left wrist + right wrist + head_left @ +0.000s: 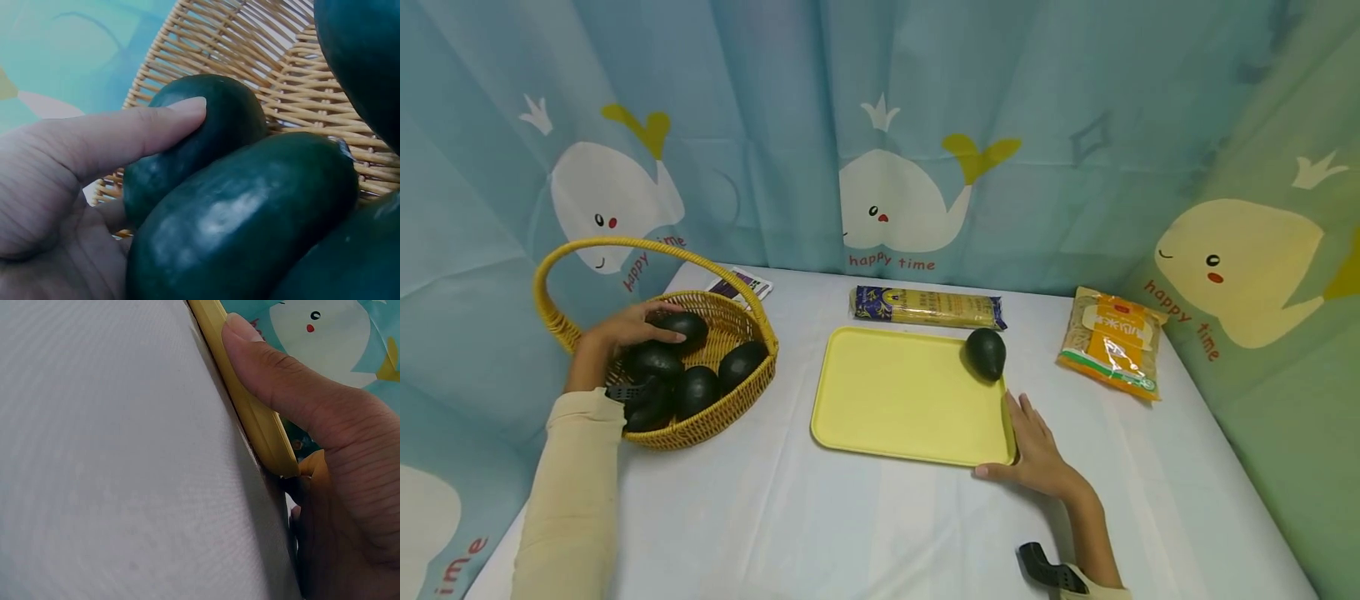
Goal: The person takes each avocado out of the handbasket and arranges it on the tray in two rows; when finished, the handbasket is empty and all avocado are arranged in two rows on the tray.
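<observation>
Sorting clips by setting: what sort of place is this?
Probably a staged tabletop recording booth, not a working kitchen: whale-print curtains hang behind and at both sides of a white-covered table, on which a yellow tray and a wicker basket stand apart.

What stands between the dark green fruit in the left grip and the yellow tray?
Between the held fruit and the tray stand the basket's right rim and the right side of its raised handle; another fruit lies inside that rim. Past the basket, nothing visible blocks the way.
</observation>
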### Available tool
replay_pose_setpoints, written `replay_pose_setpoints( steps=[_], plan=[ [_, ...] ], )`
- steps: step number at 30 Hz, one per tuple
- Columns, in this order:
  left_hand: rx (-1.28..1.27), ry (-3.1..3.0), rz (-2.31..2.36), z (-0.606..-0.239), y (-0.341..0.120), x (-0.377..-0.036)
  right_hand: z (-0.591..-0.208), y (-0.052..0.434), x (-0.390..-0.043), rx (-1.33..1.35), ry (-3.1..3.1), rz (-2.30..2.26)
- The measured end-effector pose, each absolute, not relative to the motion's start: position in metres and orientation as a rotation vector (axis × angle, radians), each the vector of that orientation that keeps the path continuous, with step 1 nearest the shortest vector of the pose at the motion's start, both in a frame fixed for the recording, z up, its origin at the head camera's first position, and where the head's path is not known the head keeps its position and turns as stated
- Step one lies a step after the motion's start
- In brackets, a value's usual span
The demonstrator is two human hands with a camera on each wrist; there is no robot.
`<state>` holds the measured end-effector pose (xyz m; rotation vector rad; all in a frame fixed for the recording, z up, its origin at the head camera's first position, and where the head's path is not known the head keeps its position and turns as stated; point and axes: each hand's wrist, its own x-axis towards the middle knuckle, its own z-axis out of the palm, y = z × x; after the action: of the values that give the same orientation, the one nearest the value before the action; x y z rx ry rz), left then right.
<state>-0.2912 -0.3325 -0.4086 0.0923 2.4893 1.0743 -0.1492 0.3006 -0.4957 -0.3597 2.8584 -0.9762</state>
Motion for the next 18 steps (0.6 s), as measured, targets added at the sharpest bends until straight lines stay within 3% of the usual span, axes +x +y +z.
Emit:
replay_pose_setpoints(
  steps=[18],
  plan=[
    [0.059, 2.503, 0.998, -0.4103, -0.3268, -0.2936, -0.4906, 0.2991, -0.1466, -0.376, 2.856, -0.985]
  ],
)
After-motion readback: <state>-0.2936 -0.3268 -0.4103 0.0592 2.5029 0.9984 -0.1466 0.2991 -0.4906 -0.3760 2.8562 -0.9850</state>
